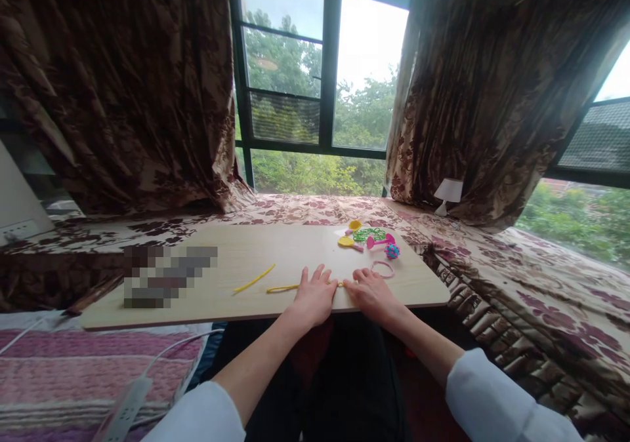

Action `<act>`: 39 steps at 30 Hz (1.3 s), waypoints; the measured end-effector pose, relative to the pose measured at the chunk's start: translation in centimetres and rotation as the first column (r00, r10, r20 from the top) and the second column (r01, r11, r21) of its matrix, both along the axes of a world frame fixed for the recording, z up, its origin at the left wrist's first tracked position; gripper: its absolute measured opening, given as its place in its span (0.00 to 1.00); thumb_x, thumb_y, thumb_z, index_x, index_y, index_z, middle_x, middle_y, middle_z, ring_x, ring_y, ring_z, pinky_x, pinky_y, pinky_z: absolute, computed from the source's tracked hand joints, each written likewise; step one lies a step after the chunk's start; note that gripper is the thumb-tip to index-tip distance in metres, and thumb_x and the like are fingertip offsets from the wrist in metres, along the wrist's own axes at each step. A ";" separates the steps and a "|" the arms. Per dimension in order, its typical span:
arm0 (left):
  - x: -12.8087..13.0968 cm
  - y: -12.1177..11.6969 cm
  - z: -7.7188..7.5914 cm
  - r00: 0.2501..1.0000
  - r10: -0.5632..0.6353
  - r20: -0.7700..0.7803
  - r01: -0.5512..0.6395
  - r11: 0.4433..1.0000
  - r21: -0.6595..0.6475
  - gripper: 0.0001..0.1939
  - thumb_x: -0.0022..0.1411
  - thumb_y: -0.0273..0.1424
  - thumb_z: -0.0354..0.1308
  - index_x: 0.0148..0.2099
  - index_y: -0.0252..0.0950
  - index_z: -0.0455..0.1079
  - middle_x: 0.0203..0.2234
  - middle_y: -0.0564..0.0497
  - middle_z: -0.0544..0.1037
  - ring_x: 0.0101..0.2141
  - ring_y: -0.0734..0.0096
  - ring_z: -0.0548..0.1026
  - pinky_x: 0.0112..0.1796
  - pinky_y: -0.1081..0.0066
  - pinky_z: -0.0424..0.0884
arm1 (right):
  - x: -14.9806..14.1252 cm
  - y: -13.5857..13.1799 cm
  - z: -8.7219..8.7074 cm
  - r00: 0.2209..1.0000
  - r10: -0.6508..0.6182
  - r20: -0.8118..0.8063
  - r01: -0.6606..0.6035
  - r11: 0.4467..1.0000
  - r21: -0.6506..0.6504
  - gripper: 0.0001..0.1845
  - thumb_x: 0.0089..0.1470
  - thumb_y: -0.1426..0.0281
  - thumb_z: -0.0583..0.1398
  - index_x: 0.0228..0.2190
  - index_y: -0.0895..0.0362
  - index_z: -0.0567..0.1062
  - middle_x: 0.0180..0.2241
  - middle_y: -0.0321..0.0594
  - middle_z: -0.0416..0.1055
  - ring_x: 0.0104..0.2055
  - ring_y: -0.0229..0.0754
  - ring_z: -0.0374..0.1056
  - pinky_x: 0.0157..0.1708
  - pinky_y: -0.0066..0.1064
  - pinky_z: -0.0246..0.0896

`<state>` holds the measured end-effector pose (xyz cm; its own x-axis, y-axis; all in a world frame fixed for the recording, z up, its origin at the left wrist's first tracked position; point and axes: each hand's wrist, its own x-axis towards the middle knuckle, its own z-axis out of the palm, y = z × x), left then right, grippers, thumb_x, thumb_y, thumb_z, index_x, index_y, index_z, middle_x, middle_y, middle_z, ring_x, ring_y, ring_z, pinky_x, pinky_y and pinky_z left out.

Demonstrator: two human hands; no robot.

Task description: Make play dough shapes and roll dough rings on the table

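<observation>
Near the front edge of the pale wooden table, a thin yellow cord (283,289) lies with its doubled, looped end to the left. It runs under my left hand (315,296), and a short piece shows in the gap between my hands. Thumb and index finger of that hand pinch the cord, while its other fingers rest forward on the tabletop. Just to the right, my right hand (373,296) pinches the cord's other end, fingers bent down to the table. Another yellow strip (254,279) lies apart on the left. Beyond my right hand is a pink ring (382,269).
On the table (275,245), behind my right hand, sit a spiky blue-and-pink ball (392,252), a pink dumbbell-shaped toy (381,241), a green chain-like heap (367,235) and two yellow-headed toys (346,241). A blurred-out patch covers the left side. A power strip (125,406) lies lower left.
</observation>
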<state>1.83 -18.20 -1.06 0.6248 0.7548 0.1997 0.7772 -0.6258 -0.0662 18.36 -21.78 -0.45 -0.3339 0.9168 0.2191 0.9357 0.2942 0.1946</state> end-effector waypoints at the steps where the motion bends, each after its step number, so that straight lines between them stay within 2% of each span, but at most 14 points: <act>1: -0.4 -0.2 -0.2 1.000 -0.016 0.005 0.016 1.000 0.006 0.22 0.54 0.27 0.45 0.52 0.40 0.62 0.56 0.46 0.60 0.59 0.58 0.48 0.54 0.48 0.42 | 0.2 -0.4 -0.2 1.000 0.016 -0.007 -0.016 1.000 0.002 0.17 0.54 0.74 0.49 0.45 0.51 0.66 0.40 0.46 0.63 0.44 0.46 0.56 0.40 0.35 0.50; 5: -2.0 -0.9 -0.9 0.997 -0.063 0.041 0.063 0.998 0.003 0.26 0.51 0.24 0.44 0.53 0.44 0.61 0.56 0.49 0.60 0.59 0.61 0.47 0.55 0.49 0.42 | 1.0 -1.9 -0.7 0.996 0.063 -0.061 -0.065 0.998 -0.020 0.25 0.48 0.78 0.52 0.49 0.51 0.63 0.42 0.44 0.62 0.44 0.45 0.56 0.40 0.33 0.50; 10: -2.4 -0.4 -0.9 0.995 -0.006 0.096 0.013 0.997 -0.074 0.27 0.53 0.21 0.39 0.56 0.42 0.56 0.53 0.51 0.64 0.58 0.65 0.50 0.55 0.52 0.47 | 1.0 -1.6 -0.4 0.991 0.058 -0.122 -0.068 0.994 -0.085 0.26 0.43 0.81 0.53 0.46 0.51 0.65 0.43 0.41 0.62 0.44 0.42 0.57 0.42 0.30 0.49; 14: -1.4 -0.1 -0.4 0.996 -0.008 0.086 0.012 0.999 -0.048 0.27 0.54 0.22 0.39 0.57 0.40 0.55 0.53 0.49 0.64 0.58 0.63 0.50 0.55 0.50 0.46 | 0.9 -0.7 -0.2 0.991 0.050 -0.122 -0.060 0.995 -0.082 0.23 0.47 0.79 0.51 0.45 0.52 0.67 0.42 0.42 0.63 0.43 0.41 0.57 0.41 0.31 0.49; 20: -0.5 -0.4 -0.8 0.997 -0.062 0.044 0.064 0.997 -0.033 0.25 0.51 0.24 0.44 0.52 0.43 0.61 0.51 0.48 0.65 0.57 0.59 0.51 0.54 0.48 0.45 | 1.2 -0.8 -0.3 0.993 0.053 -0.109 -0.061 0.996 -0.071 0.20 0.48 0.78 0.51 0.43 0.51 0.69 0.41 0.41 0.63 0.43 0.41 0.58 0.41 0.31 0.49; 25: 0.3 -0.5 -0.4 1.000 -0.026 0.010 0.026 0.999 -0.039 0.23 0.53 0.25 0.44 0.52 0.41 0.62 0.52 0.46 0.64 0.58 0.58 0.50 0.54 0.47 0.44 | 0.7 -0.8 0.2 0.998 0.010 -0.065 -0.015 0.997 -0.081 0.18 0.50 0.75 0.51 0.43 0.52 0.69 0.41 0.43 0.63 0.43 0.43 0.58 0.40 0.32 0.50; 28: 0.6 -1.0 -0.4 1.000 -0.008 0.016 0.009 1.000 -0.014 0.23 0.53 0.26 0.44 0.52 0.37 0.62 0.52 0.44 0.64 0.58 0.58 0.50 0.54 0.48 0.43 | 0.3 -1.1 0.3 0.999 0.004 -0.053 -0.007 0.998 -0.062 0.17 0.51 0.75 0.51 0.42 0.53 0.69 0.40 0.44 0.64 0.42 0.44 0.58 0.40 0.33 0.50; 32: 0.1 -2.0 -0.8 0.998 -0.063 0.019 0.063 0.998 0.028 0.25 0.52 0.25 0.45 0.54 0.36 0.59 0.54 0.44 0.63 0.58 0.59 0.49 0.55 0.50 0.40 | 0.5 -1.7 0.0 0.999 0.022 -0.047 -0.025 0.997 -0.075 0.18 0.50 0.76 0.52 0.43 0.53 0.68 0.41 0.45 0.63 0.43 0.44 0.57 0.39 0.33 0.51; 35: -0.1 -1.9 -0.6 0.998 -0.058 0.001 0.058 0.998 -0.006 0.26 0.52 0.25 0.45 0.55 0.39 0.58 0.56 0.46 0.61 0.59 0.60 0.46 0.55 0.50 0.38 | 0.5 -1.5 0.1 0.999 0.006 -0.044 -0.010 0.995 -0.095 0.17 0.52 0.75 0.51 0.43 0.52 0.68 0.42 0.45 0.63 0.44 0.45 0.57 0.40 0.33 0.50; 39: 0.4 -0.9 0.0 1.000 -0.003 -0.016 0.002 0.999 -0.046 0.24 0.53 0.27 0.45 0.53 0.39 0.61 0.55 0.46 0.61 0.59 0.58 0.48 0.54 0.47 0.40 | 0.0 -0.6 0.4 0.998 -0.046 -0.033 0.043 0.996 -0.074 0.15 0.55 0.73 0.48 0.43 0.52 0.69 0.42 0.46 0.63 0.44 0.46 0.57 0.40 0.35 0.51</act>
<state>2.26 -19.13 -1.07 0.6294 0.7615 0.1547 0.7748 -0.6302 -0.0499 18.36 -22.38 -0.01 -0.2857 0.9447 0.1612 0.9540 0.2644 0.1416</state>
